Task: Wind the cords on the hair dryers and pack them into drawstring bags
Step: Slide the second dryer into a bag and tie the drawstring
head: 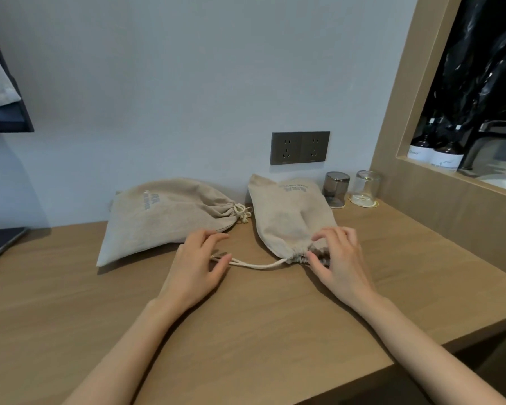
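Drawstring (pixel 257 265): lies crosswise between the hands, near end pinched lightly in left hand (pixel 196 264), far end at bag (pixel 287 217) mouth gripped by right hand (pixel 339 258) with curled fingers.

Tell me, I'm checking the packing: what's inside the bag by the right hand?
Only cloth shows: the right bag bulges, and its mouth is gathered nearly shut where the right hand holds it, while the left hand pinches the drawstring. Its contents are covered.
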Motion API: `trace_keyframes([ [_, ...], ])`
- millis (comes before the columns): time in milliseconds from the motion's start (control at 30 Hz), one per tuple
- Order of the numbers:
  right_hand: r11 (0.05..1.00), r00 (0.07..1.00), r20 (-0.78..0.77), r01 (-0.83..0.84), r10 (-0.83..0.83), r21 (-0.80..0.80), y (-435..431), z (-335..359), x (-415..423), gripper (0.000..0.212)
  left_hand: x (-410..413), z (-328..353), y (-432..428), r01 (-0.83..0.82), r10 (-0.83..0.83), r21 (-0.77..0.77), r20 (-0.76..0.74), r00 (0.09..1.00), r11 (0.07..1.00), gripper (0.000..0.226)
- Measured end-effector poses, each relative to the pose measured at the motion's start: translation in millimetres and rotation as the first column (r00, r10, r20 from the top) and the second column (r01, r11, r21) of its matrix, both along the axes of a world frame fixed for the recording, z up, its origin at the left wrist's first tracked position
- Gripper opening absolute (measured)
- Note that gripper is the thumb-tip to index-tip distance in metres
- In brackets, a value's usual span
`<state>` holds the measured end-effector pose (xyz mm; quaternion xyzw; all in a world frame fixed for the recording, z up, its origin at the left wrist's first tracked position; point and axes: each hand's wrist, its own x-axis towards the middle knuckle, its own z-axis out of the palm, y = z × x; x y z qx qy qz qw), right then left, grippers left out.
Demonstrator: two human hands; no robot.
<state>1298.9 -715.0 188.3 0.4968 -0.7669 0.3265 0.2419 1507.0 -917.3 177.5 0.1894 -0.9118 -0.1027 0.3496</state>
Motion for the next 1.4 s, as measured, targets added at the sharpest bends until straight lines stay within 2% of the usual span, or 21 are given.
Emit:
trace_keyframes([
  [67,0.997,0.998,0.037,0.041,-0.044,0.063,16,0,-9,0.035,-10,2,17,0.047,-0.047,0.007,0.001,0.999,0.999,0.050],
  [167,0.986,0.994,0.067,0.074,-0.085,0.152,42,0,-24,0.040,-30,2,46,0.159,-0.158,-0.047,0.031,0.987,0.986,0.050],
  [233,0.976,0.987,0.122,0.079,-0.105,0.202,54,1,-32,0.035,-48,1,62,0.236,-0.232,-0.084,0.053,0.971,0.968,0.048],
  [333,0.956,0.987,0.143,0.032,-0.076,0.290,63,-1,-40,0.011,-79,-1,82,0.292,-0.285,-0.083,0.090,0.954,0.953,0.048],
  [400,0.945,0.991,0.132,-0.008,-0.037,0.327,65,-1,-41,0.022,-101,-2,94,0.304,-0.294,-0.078,0.123,0.948,0.949,0.050],
  [500,0.958,0.989,0.145,-0.045,0.004,0.282,67,0,-40,0.034,-131,-2,110,0.314,-0.295,-0.100,0.168,0.941,0.944,0.050],
  [700,0.983,0.983,0.179,-0.062,0.031,0.173,67,-1,-40,0.025,-168,2,121,0.283,-0.259,-0.109,0.189,0.947,0.953,0.051],
  [833,0.984,0.978,0.209,-0.024,-0.014,0.178,68,-4,-46,0.027,-170,2,119,0.249,-0.232,-0.142,0.125,0.965,0.958,0.043],
  [933,0.964,0.978,0.196,0.015,-0.069,0.266,72,-1,-50,0.026,-164,2,110,0.243,-0.231,-0.178,0.087,0.969,0.953,0.036],
  [1000,0.938,0.985,0.150,0.032,-0.090,0.346,79,4,-54,0.026,-157,2,100,0.265,-0.244,-0.197,0.125,0.962,0.944,0.036],
  [1133,0.907,0.979,0.185,-0.006,-0.080,0.421,93,10,-65,0.025,-139,2,78,0.329,-0.287,-0.192,0.218,0.933,0.924,0.041],
  [1267,0.923,0.980,0.097,0.128,-0.174,0.364,105,8,-73,0.024,-117,2,50,0.280,-0.233,-0.272,0.194,0.953,0.921,0.036],
  [1333,0.927,0.976,0.066,0.175,-0.209,0.333,108,7,-74,0.022,-107,-1,38,0.263,-0.215,-0.264,0.198,0.956,0.928,0.035],
  [1400,0.906,0.971,0.067,0.187,-0.229,0.379,105,6,-73,0.023,-103,-3,35,0.281,-0.239,-0.217,0.201,0.950,0.935,0.037],
])
